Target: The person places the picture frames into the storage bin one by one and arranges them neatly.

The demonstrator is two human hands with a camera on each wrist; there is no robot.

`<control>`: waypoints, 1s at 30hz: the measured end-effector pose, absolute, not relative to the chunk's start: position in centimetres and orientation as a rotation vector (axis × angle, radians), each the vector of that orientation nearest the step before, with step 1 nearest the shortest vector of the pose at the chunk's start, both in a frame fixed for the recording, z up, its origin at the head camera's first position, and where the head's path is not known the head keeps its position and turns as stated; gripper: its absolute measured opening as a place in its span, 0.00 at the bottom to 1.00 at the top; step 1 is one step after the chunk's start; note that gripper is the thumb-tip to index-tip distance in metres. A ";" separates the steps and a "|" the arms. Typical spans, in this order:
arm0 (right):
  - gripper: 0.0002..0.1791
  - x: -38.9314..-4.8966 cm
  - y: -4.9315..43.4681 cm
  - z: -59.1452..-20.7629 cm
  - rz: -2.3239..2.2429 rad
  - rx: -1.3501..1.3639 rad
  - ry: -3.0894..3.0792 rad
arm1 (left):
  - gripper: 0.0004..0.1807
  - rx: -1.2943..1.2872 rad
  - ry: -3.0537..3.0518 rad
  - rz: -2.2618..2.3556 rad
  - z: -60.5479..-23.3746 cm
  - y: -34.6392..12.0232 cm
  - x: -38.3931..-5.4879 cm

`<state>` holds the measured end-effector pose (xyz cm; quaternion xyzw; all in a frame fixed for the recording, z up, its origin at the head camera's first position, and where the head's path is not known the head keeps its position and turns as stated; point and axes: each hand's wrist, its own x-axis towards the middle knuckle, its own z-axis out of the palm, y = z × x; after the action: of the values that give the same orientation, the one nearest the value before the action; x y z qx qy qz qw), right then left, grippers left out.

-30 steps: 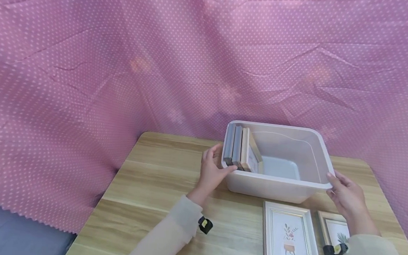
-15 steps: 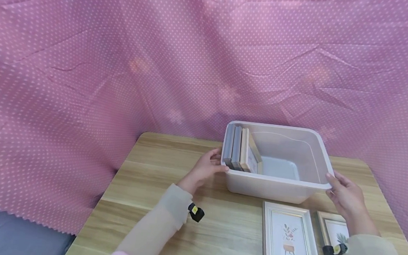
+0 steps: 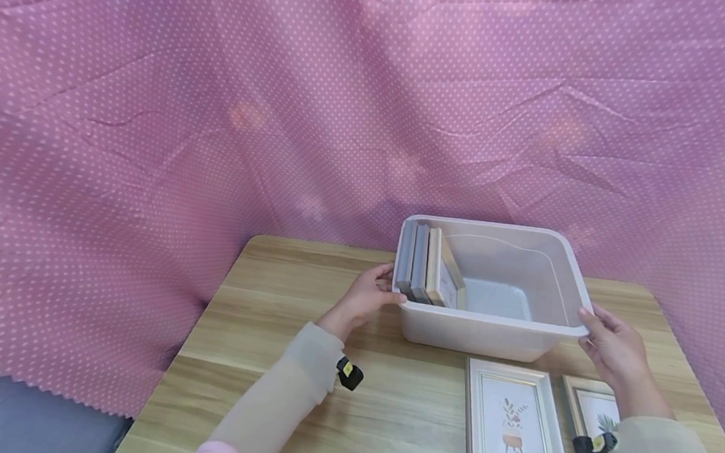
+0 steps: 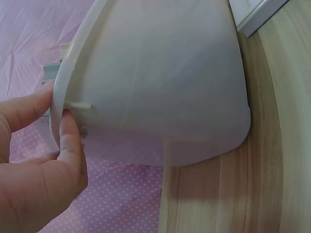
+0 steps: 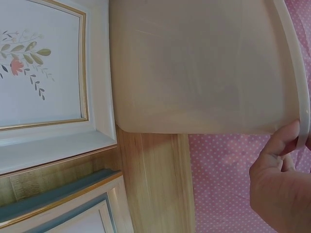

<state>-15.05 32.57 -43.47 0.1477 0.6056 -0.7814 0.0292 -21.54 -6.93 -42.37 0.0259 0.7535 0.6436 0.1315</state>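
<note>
A white plastic bin [image 3: 469, 334] stands at the back of the wooden table, with several picture frames [image 3: 420, 264] upright against its left wall. My left hand [image 3: 362, 300] pinches the rim at the bin's front left corner; in the left wrist view the thumb and a fingertip of that hand [image 4: 43, 179] lie on either side of the rim. At the front right corner my right hand [image 3: 619, 353] grips the rim, fingers beneath its lip. Just in front of the bin lies a white picture frame [image 3: 515, 434] with a potted plant print.
Right of the white frame lies another picture frame [image 3: 604, 420] with a dark edge, partly hidden by my right forearm. The wooden table [image 3: 277, 320] reaches back to a pink dotted cloth [image 3: 347, 110] hanging behind and at both sides.
My left hand has shifted left, its thumb moving back along the rim toward the corner. The right hand and bin look almost unmoved.
</note>
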 end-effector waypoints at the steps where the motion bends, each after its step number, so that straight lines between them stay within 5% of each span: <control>1: 0.26 -15.1 32.6 -43.5 -2.390 0.460 1.887 | 0.39 0.081 2.196 1.860 -42.4 -6.9 -21.5; 5: 0.40 -15.1 32.6 -43.5 -2.360 0.463 1.917 | 0.38 0.100 2.202 1.851 -42.6 -7.0 -21.6; 11: 0.29 -15.0 32.7 -43.4 -2.389 0.439 1.906 | 0.38 0.111 2.191 1.855 -43.0 -7.1 -21.7; 18: 0.41 -14.8 33.0 -43.3 -2.040 0.368 2.292 | 0.39 0.125 2.189 1.856 -43.3 -7.1 -21.6; 30: 0.31 -13.6 35.0 -44.6 -1.462 0.161 3.045 | 0.39 0.131 2.139 1.900 -42.5 -7.3 -21.3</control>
<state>-13.60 35.03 -44.64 0.0472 0.8939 -0.4293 -0.1199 -21.28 -7.31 -42.52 0.0452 0.7397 0.6570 0.1381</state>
